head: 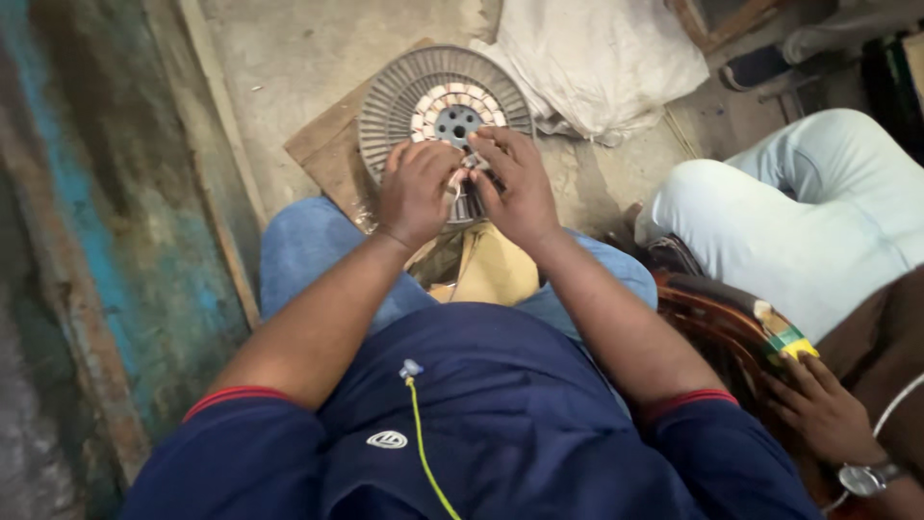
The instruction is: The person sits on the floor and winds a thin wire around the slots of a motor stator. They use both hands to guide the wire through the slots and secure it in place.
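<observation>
1. At the upper middle of the frame, your two hands meet on a round grey motor stator [438, 96], a ribbed metal disc with copper-coloured coils ringing a dark hub with holes.
2. Your left hand [416, 190] lies over the disc's lower left part, fingers curled together and pressed onto the coil ring; whether they pinch a wire cannot be told.
3. Your right hand [515, 185] covers the lower right part, fingers bent down close together, fingertips touching the coils just beside the hub; what they grip is hidden.
4. The disc rests tilted between your knees, which are in blue jeans [308, 250], with its far edge on a piece of brown cardboard [322, 144] that lies on the concrete floor [289, 48].
5. Just below your hands, between your thighs, sits a folded tan paper or cloth [496, 270].
6. Toward the upper right lies a crumpled white sack [597, 58], near the disc but apart from it.
7. Along the right edge sits another person in pale trousers [799, 221]; that person's hand [823, 409], wearing a wristwatch [866, 477], rests at the lower right beside a small green and yellow packet [789, 342].
8. Down the left side runs a worn wall with blue paint [87, 241].
</observation>
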The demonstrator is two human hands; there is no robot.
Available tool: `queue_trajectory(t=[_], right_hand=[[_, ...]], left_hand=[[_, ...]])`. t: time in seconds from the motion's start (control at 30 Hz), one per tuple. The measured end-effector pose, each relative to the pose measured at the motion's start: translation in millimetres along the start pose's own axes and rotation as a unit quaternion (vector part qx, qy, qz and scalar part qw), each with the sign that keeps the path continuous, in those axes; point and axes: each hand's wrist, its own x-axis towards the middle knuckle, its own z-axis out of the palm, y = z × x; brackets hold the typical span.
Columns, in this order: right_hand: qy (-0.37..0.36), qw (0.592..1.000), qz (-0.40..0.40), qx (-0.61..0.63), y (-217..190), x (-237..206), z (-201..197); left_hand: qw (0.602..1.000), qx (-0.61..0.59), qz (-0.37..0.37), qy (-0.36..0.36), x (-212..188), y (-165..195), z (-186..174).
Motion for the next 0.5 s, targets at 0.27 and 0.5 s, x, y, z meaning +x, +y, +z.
queue_trajectory(t=[0.27, 0.5], right_hand=[[-0.002, 0.988, 0.146, 0.046, -16.7, -25.7, -7.1], [-0.037, 0.997, 0.032, -0.064, -15.3, -20.8, 11.3]], left_hand=[[1.0, 0.006, -0.003, -0.003, 2.3, 6.5, -6.7], [1.0, 0.019, 0.023, 0.01, 1.8, -0.3, -5.5]])
